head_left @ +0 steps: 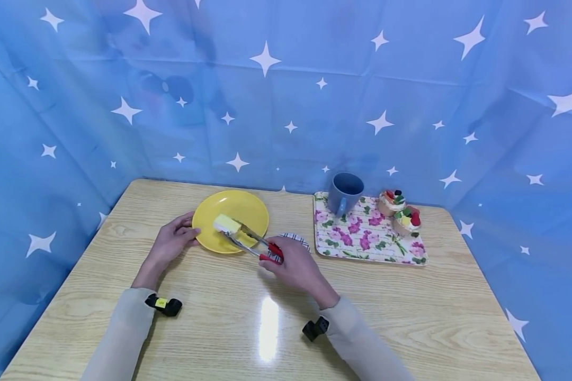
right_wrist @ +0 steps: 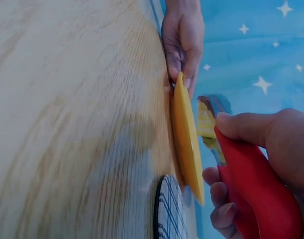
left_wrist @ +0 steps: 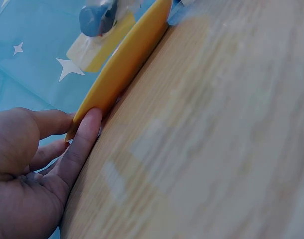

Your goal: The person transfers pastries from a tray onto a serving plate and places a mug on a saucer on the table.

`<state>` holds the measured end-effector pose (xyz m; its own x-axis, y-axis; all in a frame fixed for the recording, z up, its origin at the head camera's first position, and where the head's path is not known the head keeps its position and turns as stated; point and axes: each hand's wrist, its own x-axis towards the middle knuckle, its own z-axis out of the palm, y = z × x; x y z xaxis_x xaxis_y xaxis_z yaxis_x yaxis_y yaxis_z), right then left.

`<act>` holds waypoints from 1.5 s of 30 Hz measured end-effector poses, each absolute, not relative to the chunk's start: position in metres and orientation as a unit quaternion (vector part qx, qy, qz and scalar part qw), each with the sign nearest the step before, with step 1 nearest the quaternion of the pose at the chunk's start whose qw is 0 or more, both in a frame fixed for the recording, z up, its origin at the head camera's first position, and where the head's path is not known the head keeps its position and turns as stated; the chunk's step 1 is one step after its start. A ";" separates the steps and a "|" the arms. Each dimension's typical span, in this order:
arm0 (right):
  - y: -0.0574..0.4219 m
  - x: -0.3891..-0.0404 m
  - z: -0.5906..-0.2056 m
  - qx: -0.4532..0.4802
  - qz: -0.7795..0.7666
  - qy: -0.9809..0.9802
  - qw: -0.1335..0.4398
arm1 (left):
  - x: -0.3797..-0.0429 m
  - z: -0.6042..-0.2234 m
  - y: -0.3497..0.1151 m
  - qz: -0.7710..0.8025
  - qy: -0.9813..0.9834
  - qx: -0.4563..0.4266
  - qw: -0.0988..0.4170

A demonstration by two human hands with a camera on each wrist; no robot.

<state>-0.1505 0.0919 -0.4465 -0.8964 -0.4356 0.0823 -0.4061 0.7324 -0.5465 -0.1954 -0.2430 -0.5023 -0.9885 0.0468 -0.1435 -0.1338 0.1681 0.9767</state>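
My left hand (head_left: 171,242) pinches the left rim of a yellow plate (head_left: 229,200), thumb and fingers on either side of the edge. My right hand (head_left: 296,264) grips metal tongs (head_left: 275,251) by their red handles. Between the tong tips is a small cake slice (head_left: 226,224), pale on one side and yellow on the other. Yellow and white layers of the slice show in the right wrist view, where it appears over the plate. A round checkered coaster (right_wrist: 171,211) lies beside the plate, partly hidden by my right hand in the head view.
To the right on the wooden table (head_left: 209,317) sits a floral tray (head_left: 357,248). It carries a blue mug (head_left: 344,196) and two fruit-topped cupcakes (head_left: 392,203). A blue star-patterned curtain (head_left: 305,95) hangs behind the table and along both sides.
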 end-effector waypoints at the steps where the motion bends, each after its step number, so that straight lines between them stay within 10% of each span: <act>1: 0.091 -0.151 -0.447 -0.227 -0.289 0.930 0.029 | -0.195 -0.502 -0.243 0.644 0.761 -0.029 0.070; 45: 0.073 -0.154 -0.435 -0.248 -0.270 0.929 0.053 | -0.194 -0.502 -0.242 0.633 0.770 -0.031 0.073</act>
<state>-0.1539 0.0735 -0.4349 -0.8714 -0.4893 0.0350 -0.4319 0.7314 -0.5277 -0.1942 -0.2415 -0.5017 -0.9874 0.0449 -0.1520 -0.1405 0.1962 0.9705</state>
